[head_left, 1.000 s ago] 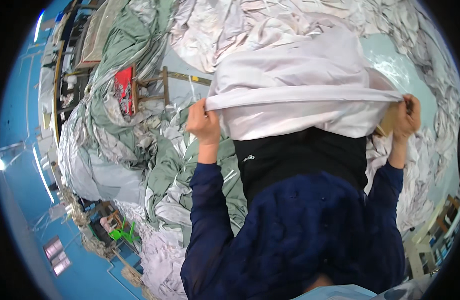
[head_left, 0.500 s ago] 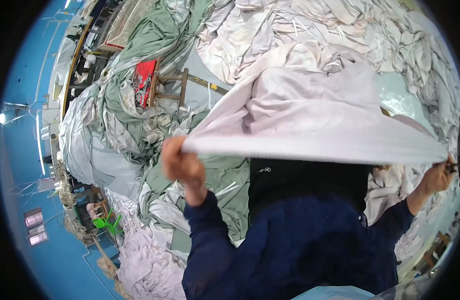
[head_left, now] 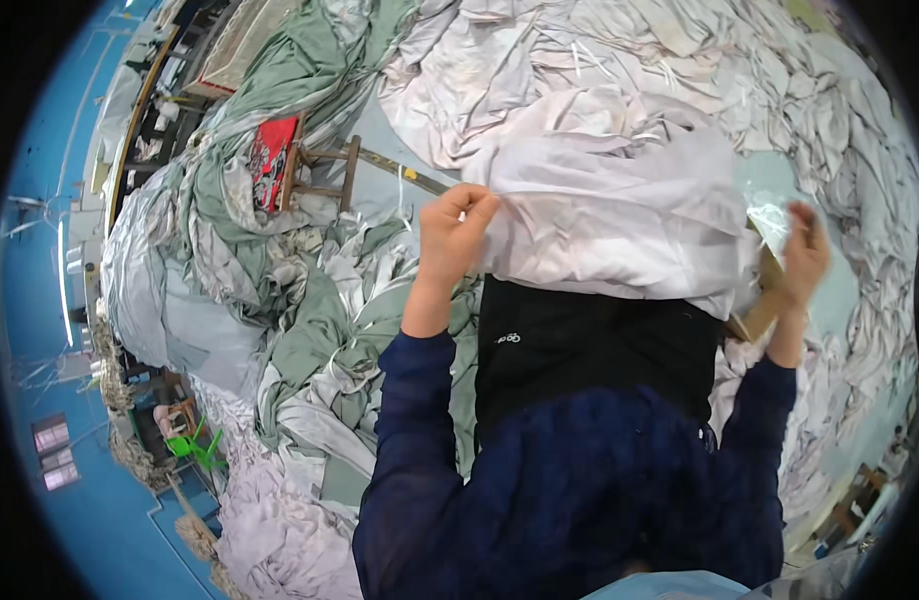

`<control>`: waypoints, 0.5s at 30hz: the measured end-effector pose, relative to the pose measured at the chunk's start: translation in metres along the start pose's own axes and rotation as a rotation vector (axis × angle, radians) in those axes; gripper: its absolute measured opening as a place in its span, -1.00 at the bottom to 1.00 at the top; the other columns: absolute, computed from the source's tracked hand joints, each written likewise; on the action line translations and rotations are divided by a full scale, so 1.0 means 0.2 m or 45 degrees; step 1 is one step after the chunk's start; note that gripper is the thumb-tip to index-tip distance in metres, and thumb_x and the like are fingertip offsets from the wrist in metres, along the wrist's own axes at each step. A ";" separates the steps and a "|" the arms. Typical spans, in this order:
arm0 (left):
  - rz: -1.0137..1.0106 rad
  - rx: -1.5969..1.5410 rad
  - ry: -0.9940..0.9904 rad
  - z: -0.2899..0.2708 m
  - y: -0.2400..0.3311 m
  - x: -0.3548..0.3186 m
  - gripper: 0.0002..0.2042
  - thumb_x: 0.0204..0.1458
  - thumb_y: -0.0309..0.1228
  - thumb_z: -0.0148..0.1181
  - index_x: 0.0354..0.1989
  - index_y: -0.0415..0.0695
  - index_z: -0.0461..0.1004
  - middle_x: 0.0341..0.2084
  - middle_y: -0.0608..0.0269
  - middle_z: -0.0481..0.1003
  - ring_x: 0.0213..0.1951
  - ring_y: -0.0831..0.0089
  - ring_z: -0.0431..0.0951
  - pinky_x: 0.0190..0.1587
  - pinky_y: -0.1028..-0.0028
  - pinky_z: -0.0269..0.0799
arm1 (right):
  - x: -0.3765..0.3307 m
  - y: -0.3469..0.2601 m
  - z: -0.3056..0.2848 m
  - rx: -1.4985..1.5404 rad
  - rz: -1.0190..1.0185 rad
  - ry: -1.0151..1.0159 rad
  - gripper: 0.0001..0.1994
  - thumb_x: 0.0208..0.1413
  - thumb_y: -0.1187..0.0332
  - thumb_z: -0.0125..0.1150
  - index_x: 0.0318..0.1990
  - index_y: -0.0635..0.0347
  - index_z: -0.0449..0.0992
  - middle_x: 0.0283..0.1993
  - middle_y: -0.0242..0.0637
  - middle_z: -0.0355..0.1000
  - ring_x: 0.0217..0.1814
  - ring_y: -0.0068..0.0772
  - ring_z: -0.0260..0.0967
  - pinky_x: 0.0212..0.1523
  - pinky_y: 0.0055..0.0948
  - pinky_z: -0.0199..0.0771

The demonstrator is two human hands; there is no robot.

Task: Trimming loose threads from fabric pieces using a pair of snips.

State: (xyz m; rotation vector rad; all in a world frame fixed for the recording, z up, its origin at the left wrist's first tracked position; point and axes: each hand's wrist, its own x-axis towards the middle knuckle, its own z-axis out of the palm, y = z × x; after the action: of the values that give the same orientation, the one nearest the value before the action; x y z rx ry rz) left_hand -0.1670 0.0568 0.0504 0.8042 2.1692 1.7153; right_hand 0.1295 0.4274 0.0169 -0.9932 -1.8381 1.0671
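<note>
Blue floor [head_left: 40, 330] heaped with sheets [head_left: 280, 330]. Left hand [head_left: 455, 235] and right hand [head_left: 805, 255] grip white cloth [head_left: 620, 215] (long axis left-right).

Bright, even light — fisheye-bent edges, slight motion blur.

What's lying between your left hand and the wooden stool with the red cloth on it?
In the head view, between the left hand and the brown wooden stool lies pale blue-grey floor with a few thin white fabric strips; crumpled sage-green and white sheets crowd its lower edge.
</note>
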 end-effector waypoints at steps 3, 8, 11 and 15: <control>-0.187 -0.084 -0.046 0.01 0.00 0.06 -0.90 0.09 -0.49 0.26 -0.40 -0.28 0.55 -0.60 0.56 0.39 -0.52 0.78 0.24 -0.50 0.64 0.13 | -0.25 -0.38 0.44 0.266 -0.060 -0.493 -0.74 0.24 0.51 0.11 0.05 0.19 0.56 -0.18 -0.49 0.52 -0.47 -0.85 0.22 -0.46 -0.74 0.22; -0.146 -0.123 -0.134 0.02 0.03 0.12 -0.90 0.10 -0.49 0.27 -0.39 -0.27 0.56 -0.59 0.59 0.38 -0.52 0.81 0.24 -0.49 0.68 0.11 | -0.39 -0.49 0.92 0.357 -0.281 -0.729 -0.66 0.06 0.47 0.36 0.02 0.27 0.54 -0.20 -0.39 0.52 -0.41 -0.75 0.31 -0.46 -0.64 0.32; -0.076 -0.158 -0.177 -0.03 0.08 0.15 -0.90 0.05 -0.49 0.30 -0.41 -0.28 0.57 -0.60 0.53 0.42 -0.50 0.78 0.29 -0.47 0.66 0.15 | -0.36 -0.46 0.90 0.300 -0.235 -0.744 -0.75 0.06 0.48 0.35 -0.10 0.30 0.54 -0.30 -0.44 0.48 -0.41 -0.75 0.27 -0.45 -0.63 0.27; 0.015 0.200 -0.613 -0.13 0.06 0.22 -0.89 -0.05 -0.47 0.36 -0.44 -0.26 0.59 -0.63 0.35 0.49 -0.52 0.65 0.37 -0.45 0.53 0.26 | -0.28 -0.51 0.62 0.324 -0.188 -0.668 -0.92 0.08 0.56 0.25 -0.28 0.32 0.49 -0.49 -0.58 0.34 -0.49 -0.77 0.17 -0.48 -0.68 0.16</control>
State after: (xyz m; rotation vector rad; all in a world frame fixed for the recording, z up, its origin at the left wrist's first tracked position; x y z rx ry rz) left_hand -0.2124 0.0628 0.0736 1.1351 1.9745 1.2033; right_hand 0.0166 0.3048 0.0538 -0.4426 -2.0713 1.5246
